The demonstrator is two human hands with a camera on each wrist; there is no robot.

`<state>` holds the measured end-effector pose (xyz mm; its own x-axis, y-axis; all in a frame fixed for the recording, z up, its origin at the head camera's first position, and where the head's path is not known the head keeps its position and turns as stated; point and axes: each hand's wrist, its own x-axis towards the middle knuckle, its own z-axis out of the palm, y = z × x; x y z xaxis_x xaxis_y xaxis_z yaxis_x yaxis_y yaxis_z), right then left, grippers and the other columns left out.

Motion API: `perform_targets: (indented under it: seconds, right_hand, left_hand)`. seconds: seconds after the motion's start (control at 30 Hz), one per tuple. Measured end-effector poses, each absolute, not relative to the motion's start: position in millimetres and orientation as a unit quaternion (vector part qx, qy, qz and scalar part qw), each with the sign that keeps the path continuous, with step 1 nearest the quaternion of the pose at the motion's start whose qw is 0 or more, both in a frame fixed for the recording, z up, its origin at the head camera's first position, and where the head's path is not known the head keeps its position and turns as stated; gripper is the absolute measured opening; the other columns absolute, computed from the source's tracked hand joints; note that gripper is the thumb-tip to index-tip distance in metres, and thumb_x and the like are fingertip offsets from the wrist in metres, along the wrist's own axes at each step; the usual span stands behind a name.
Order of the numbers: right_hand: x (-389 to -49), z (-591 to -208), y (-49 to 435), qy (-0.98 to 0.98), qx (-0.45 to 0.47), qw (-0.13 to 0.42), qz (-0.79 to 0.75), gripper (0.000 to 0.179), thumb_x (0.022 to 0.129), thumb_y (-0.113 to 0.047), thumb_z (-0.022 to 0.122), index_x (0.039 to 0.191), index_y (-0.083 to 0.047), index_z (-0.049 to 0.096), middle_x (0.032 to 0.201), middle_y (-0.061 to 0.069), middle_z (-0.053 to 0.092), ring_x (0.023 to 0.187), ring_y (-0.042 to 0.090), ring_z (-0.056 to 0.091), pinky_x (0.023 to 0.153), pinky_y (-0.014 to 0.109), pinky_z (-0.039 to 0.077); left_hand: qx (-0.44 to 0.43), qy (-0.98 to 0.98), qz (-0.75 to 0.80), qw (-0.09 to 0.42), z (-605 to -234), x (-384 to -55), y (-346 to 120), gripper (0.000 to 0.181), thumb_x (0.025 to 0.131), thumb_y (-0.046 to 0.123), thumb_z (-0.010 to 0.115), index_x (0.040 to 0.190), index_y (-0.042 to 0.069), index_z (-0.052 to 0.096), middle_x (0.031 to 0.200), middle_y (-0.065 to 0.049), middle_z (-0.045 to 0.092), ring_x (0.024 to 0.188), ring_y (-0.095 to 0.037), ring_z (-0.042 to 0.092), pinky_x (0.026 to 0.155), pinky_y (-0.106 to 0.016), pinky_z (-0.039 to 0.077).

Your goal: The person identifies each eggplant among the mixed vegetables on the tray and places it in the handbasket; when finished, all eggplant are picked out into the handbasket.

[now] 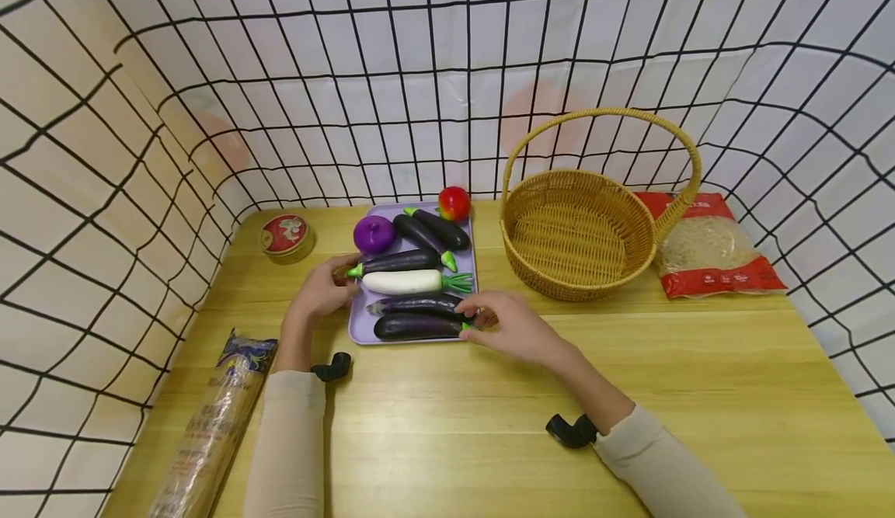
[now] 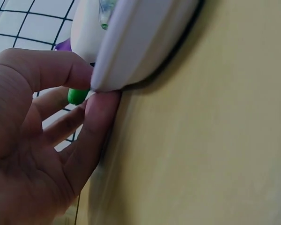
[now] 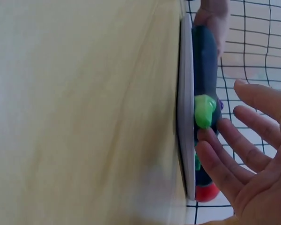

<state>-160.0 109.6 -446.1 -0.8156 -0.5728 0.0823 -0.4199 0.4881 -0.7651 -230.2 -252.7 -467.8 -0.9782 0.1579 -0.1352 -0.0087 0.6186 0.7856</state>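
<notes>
A lilac tray [image 1: 361,327] holds several dark eggplants [image 1: 419,327], a white radish [image 1: 402,282] with green leaves, a purple onion [image 1: 374,235] and a red fruit [image 1: 454,203] at its back right corner. At the tray's left edge, my left hand [image 1: 324,289] pinches the rim between thumb and fingertips, as the left wrist view shows. My right hand [image 1: 513,326] is at the right edge, fingers spread and relaxed. Its fingertips come right up to the rim, near the green stem [image 3: 204,111] of the front eggplant, with nothing in its grasp.
Right of the tray stands a wicker basket [image 1: 580,289] with a tall handle, and behind it lies a red-and-clear food bag [image 1: 713,250]. A round tin [image 1: 287,238] sits back left. Along the left runs a long noodle-like packet [image 1: 217,432]. Gridded cloth walls surround the table.
</notes>
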Motion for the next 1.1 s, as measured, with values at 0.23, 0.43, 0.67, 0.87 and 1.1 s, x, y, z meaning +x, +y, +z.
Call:
perform_targets:
  seconds: [0.23,0.43,0.67,0.87,1.1]
  right_hand:
    - [-158,-453,99,0.877,-0.296,0.074,-0.372,0.036,0.091,-0.027,0.08,0.124,-0.015,0.074,0.119,0.0,0.075,0.099,0.016,0.07,0.088,0.036,0.06]
    - [-157,-454,92,0.887,-0.289,0.061,-0.356,0.037,0.088,-0.024,0.082,0.123,-0.013,0.075,0.118,0.001,0.075,0.099,0.014,0.069,0.089,0.033,0.059]
    - [-156,-456,85,0.896,-0.276,0.057,-0.342,0.037,0.088,-0.024,0.082,0.122,-0.011,0.076,0.11,0.002,0.075,0.085,0.011,0.058,0.078,0.03,0.052]
    - [-154,-452,86,0.899,-0.246,0.075,-0.353,0.032,0.093,-0.021,0.077,0.124,-0.011,0.075,0.124,0.007,0.074,0.114,0.024,0.067,0.102,0.044,0.054]
    - [-155,-439,103,0.903,-0.224,0.066,-0.359,0.032,0.096,-0.022,0.073,0.127,-0.014,0.073,0.118,0.002,0.073,0.093,0.014,0.062,0.087,0.036,0.053]
  left_hand:
    - [0.033,0.888,0.449,0.096,-471,-231,-255,0.069,0.089,0.004,0.065,0.156,0.014,0.047,0.144,-0.021,0.056,0.084,-0.019,0.061,0.067,-0.025,0.055]
    - [0.02,0.884,0.455,0.103,-473,-231,-255,0.07,0.09,0.005,0.065,0.156,0.018,0.047,0.132,-0.021,0.06,0.077,-0.018,0.061,0.064,-0.026,0.054]
    - [0.024,0.879,0.467,0.098,-473,-230,-255,0.072,0.088,0.001,0.066,0.156,0.016,0.048,0.112,-0.02,0.064,0.071,-0.017,0.057,0.059,-0.025,0.05]
    - [0.023,0.873,0.476,0.101,-473,-229,-254,0.073,0.088,-0.001,0.067,0.156,0.013,0.046,0.107,-0.02,0.064,0.07,-0.015,0.055,0.055,-0.024,0.046]
    - [0.011,0.872,0.481,0.095,-473,-229,-251,0.069,0.089,0.0,0.067,0.155,0.015,0.049,0.112,-0.02,0.064,0.073,-0.015,0.055,0.06,-0.024,0.051]
